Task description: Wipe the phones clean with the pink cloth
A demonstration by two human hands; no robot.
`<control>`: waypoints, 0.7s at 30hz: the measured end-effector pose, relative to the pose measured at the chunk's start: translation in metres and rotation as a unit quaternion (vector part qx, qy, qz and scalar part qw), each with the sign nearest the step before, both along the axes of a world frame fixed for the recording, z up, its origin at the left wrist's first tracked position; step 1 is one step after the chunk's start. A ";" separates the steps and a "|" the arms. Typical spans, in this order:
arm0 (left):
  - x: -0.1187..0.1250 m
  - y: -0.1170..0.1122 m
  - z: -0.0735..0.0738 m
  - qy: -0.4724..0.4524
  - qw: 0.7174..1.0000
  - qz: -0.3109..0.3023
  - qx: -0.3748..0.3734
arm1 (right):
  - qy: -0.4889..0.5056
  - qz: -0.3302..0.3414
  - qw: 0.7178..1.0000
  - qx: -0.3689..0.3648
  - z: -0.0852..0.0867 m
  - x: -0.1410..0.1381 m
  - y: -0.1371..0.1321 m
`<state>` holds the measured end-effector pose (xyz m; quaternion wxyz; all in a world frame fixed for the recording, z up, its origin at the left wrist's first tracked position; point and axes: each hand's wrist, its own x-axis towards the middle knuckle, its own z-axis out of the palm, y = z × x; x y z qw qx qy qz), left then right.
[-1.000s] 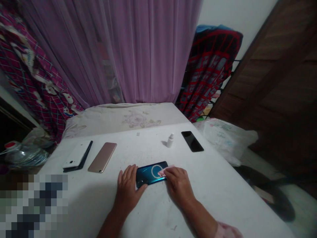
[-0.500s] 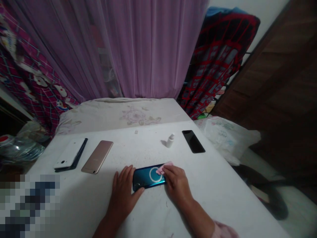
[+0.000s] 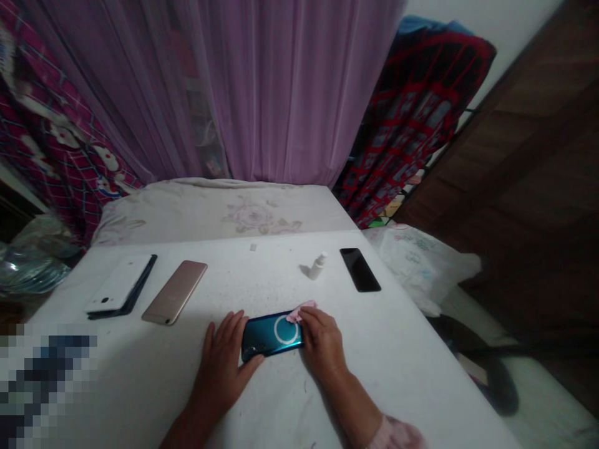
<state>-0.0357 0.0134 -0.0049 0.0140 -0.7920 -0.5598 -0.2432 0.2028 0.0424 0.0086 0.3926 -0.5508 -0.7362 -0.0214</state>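
A blue smartphone (image 3: pixel 262 333) with a pale ring on its glossy back lies on the white-covered table in front of me. My left hand (image 3: pixel 227 355) grips its left end, with the fingers along the far corner and the thumb at the near edge. Pinched in my right hand (image 3: pixel 325 343) is a small pink cloth (image 3: pixel 299 310), which touches the phone at its far right corner, partly over the ring. Beyond my right hand stands a small white spray bottle (image 3: pixel 318 266).
To the left lie a rose-gold phone (image 3: pixel 176 292) and a white phone (image 3: pixel 119 284) stacked on a dark one (image 3: pixel 140 290). A black phone (image 3: pixel 360 270) rests near the right table edge. A plastic bag (image 3: pixel 416 262) is beyond that edge, and a clear bottle (image 3: pixel 32 268) sits off the left side.
The cloth in my right hand has shifted slightly towards the phone's far edge. My left hand keeps its grip. The whole view has moved a little, so the things on the table appear further left.
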 end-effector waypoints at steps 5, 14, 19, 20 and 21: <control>0.001 0.000 0.000 0.003 1.000 0.004 0.009 | -0.005 0.001 1.000 -0.003 -0.003 0.009 -0.039; 0.004 0.003 0.003 0.004 0.999 0.016 -0.039 | -0.001 -0.027 0.997 -0.071 0.007 -0.010 0.018; 0.007 0.002 0.009 -0.003 0.998 0.027 -0.050 | 0.011 -0.038 0.997 -0.074 0.007 -0.013 0.011; 0.008 0.002 0.010 -0.002 0.998 0.031 -0.052 | 0.014 -0.043 0.996 -0.071 0.006 -0.011 0.003; 0.009 0.001 0.011 -0.001 0.998 0.034 -0.052 | 0.015 -0.046 0.997 -0.068 0.005 -0.008 -0.006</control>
